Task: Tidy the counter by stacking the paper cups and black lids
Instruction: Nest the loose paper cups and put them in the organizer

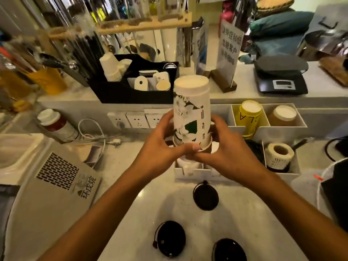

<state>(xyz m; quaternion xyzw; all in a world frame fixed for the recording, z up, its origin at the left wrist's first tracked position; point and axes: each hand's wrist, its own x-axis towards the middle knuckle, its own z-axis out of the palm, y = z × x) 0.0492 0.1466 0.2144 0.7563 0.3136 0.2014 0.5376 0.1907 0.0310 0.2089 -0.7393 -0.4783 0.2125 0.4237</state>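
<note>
Fingers (170, 117) of the left hand (160, 147) and right hand (227, 153) curl around the lower end of an upside-down stack of paper cups (191, 112), gripping it from both sides above a white organizer (188, 174). Three black lids (205, 197) lie apart on the pale surface (254, 213) nearer the camera, bare room between them. Behind, a black caddy (131, 91) crowds the ledge.
</note>
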